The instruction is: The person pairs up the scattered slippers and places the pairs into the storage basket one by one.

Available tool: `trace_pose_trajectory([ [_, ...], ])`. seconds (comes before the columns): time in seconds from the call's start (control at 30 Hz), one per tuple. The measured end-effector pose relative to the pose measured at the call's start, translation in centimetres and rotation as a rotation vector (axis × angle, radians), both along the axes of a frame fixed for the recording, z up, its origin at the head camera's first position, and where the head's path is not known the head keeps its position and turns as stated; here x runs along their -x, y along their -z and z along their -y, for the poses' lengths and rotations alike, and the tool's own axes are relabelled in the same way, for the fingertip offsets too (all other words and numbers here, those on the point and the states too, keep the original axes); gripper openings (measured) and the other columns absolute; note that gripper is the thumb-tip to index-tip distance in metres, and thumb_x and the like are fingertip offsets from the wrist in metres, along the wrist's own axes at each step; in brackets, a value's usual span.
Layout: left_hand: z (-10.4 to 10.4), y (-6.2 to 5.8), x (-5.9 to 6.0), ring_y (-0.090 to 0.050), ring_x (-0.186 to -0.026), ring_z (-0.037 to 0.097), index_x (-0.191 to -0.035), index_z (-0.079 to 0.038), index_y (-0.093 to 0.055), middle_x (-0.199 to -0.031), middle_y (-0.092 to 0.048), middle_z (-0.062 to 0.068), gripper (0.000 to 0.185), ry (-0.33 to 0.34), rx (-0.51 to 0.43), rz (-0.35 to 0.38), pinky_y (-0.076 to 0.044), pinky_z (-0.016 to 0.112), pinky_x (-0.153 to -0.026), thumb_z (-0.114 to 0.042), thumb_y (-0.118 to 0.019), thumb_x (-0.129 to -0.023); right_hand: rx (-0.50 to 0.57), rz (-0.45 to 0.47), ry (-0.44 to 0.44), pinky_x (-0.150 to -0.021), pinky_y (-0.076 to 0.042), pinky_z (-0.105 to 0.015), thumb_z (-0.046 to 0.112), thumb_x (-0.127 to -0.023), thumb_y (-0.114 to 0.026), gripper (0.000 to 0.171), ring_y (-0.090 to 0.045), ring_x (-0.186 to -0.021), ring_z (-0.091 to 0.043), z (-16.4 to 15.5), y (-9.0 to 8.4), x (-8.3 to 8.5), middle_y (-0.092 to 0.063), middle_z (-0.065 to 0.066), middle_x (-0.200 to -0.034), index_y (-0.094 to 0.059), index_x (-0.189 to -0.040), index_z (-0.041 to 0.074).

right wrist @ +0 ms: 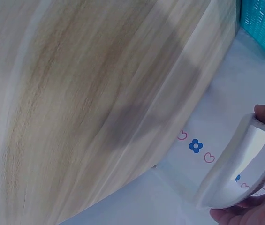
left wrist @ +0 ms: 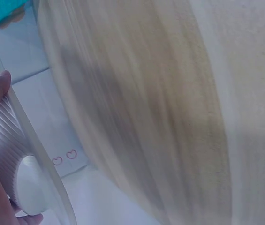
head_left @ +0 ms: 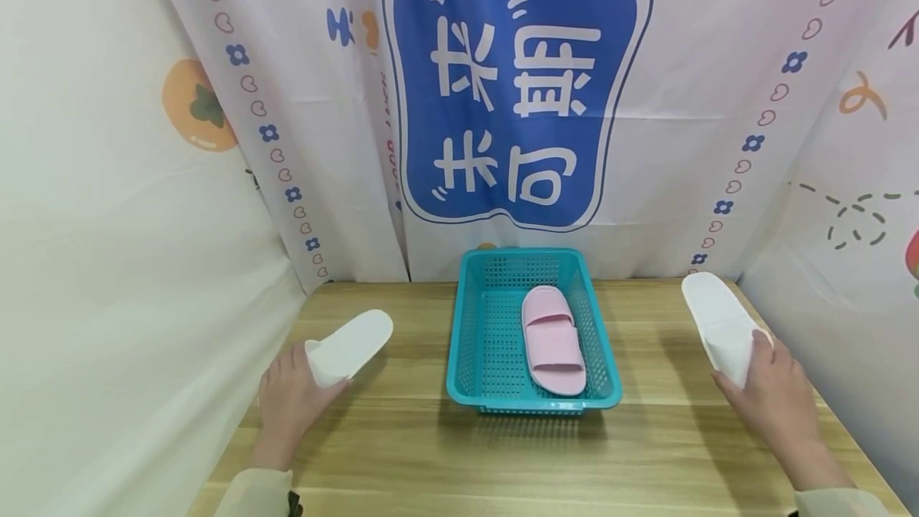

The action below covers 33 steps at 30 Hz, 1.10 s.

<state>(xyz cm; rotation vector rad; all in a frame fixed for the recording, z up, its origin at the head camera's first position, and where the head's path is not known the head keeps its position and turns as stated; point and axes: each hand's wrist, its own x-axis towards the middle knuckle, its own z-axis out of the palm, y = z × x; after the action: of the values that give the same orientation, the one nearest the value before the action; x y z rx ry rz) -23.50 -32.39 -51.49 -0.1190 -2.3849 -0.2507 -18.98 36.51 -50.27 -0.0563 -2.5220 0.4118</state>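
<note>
White slippers (head_left: 355,345) (head_left: 714,313): fingers of L hand (head_left: 290,401) & R hand (head_left: 771,389) pinch the toe ends; keep 'em level, lower heel-first beside pink slipper (head_left: 551,339) in basket (head_left: 463,341).

A basket (head_left: 467,341) stands at the middle of the table (head_left: 646,437), near the curtain (head_left: 718,62) behind. A sandal (head_left: 551,339) lies in its right half. One slipper (head_left: 352,345) is left of the basket, another slipper (head_left: 718,321) right.
</note>
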Motion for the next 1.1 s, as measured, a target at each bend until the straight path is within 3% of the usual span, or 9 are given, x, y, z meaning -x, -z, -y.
trace_pose_trajectory([
  [0.27,-0.8,-0.7,0.4,-0.056,-0.089,0.047,-0.118,0.011,-0.054,-0.102,-0.059,0.03,0.104,0.034,0.04,-0.03,-0.048,0.056,-0.067,-0.052,-0.09,-0.044,-0.028,-0.053,-0.024,-0.065,-0.037,-0.069,0.023,-0.059,-0.084,0.094,-0.046,-0.081,-0.063,0.2,-0.4,0.1,-0.043,-0.044,-0.107,-0.036,-0.128,-0.017],
  [0.53,-1.4,-1.3,1.0,-0.058,-0.088,0.045,-0.121,0.012,-0.054,-0.103,-0.06,0.03,0.107,0.056,0.075,-0.049,-0.049,0.055,-0.07,-0.057,-0.087,-0.046,-0.066,-0.18,-0.064,-0.057,-0.036,-0.065,0.024,-0.053,-0.08,0.091,-0.047,-0.071,-0.059,0.2,-0.9,0.3,-0.046,-0.039,-0.095,-0.04,-0.124,-0.016],
  [1.1,-3.1,-2.8,1.4,-0.056,-0.097,0.045,-0.12,0.012,-0.054,-0.109,-0.059,0.028,0.106,0.144,0.094,-0.101,-0.045,0.058,-0.08,-0.056,-0.087,-0.046,-0.087,-0.147,-0.099,-0.058,-0.038,-0.066,0.024,-0.053,-0.084,0.093,-0.048,-0.076,-0.058,0.8,-2.0,0.3,-0.045,-0.037,-0.102,-0.041,-0.126,-0.013],
])
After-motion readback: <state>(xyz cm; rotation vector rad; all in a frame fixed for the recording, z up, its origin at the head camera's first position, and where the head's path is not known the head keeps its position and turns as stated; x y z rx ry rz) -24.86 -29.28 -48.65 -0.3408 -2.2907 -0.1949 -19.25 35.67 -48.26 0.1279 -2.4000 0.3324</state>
